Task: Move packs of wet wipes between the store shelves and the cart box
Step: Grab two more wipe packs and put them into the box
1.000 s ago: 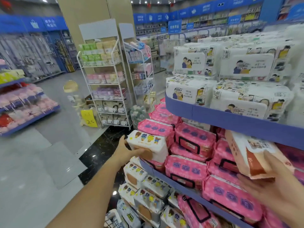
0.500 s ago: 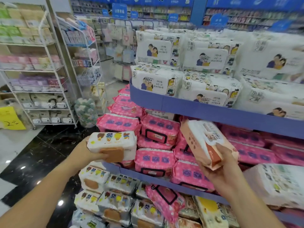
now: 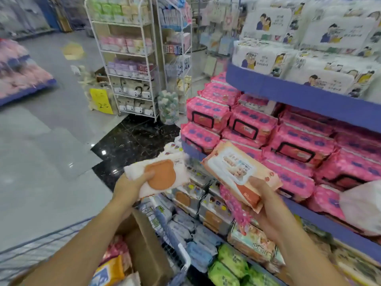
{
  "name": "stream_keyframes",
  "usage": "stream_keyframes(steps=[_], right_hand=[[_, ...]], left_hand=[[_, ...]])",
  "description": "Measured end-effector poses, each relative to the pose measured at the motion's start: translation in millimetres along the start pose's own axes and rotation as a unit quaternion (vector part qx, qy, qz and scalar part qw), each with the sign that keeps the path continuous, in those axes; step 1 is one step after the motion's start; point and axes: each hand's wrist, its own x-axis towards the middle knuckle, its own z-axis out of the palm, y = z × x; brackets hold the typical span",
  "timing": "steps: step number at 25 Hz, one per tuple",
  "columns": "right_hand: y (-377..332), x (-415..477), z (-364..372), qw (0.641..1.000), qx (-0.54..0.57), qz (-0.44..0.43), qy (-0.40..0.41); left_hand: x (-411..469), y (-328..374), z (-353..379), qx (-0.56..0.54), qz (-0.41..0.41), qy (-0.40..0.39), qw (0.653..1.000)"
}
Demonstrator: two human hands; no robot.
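Head view looks down over both forearms, each hand gripping one pack of wet wipes in front of the store shelves. Left hand (image 3: 132, 183) clasps a white pack (image 3: 158, 176) with a round orange flip lid, thumb pressed on the lid's edge; it is held above the near corner of the cardboard box (image 3: 144, 248) sitting in the wire cart (image 3: 179, 263). Right hand (image 3: 261, 201) grasps a peach-coloured pack (image 3: 237, 170) from below, fingers wrapped around its lower end (the printing reads "80"), and the pack tilts up towards the shelf of pink packs (image 3: 253, 124). The two held packs are near each other but apart. Inside the box lie several packs, among them an orange-and-blue one (image 3: 109, 271) at its near edge. White packs with cartoon figures (image 3: 266, 56) fill the upper blue shelf (image 3: 299, 93); green packs (image 3: 233, 261) sit at the front edge of the lowest shelf. A white wire rack (image 3: 127, 58) stands on the floor beyond.
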Motion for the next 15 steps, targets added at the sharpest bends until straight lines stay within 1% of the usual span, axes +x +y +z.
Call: stream_keyframes(steps=[3, 5, 8, 10, 13, 15], right_hand=[[46.8, -4.5, 27.5, 0.997, -0.055, 0.041, -0.033], [81.8, -12.7, 45.3, 0.992, -0.096, 0.066, -0.055], [137.3, -21.9, 70.9, 0.977, -0.17, 0.097, -0.09], [170.3, -25.2, 84.5, 0.966, -0.212, 0.105, -0.102], [221.7, -31.1, 106.5, 0.942, -0.291, 0.126, -0.112], [260.2, -28.4, 126.9, 0.922, -0.345, 0.121, -0.125]], left_hand=[[-44.8, -35.2, -69.2, 0.007, -0.034, 0.096, 0.995], [-72.0, -56.5, -115.9, 0.006, -0.049, 0.138, 0.989], [-110.2, -89.7, -184.9, 0.001, -0.102, 0.207, 0.973], [-132.0, -106.4, -221.2, 0.022, -0.128, 0.25, 0.96], [-149.8, -149.7, -277.3, 0.064, -0.164, 0.278, 0.944], [-156.8, -182.5, -310.0, 0.083, -0.203, 0.284, 0.933]])
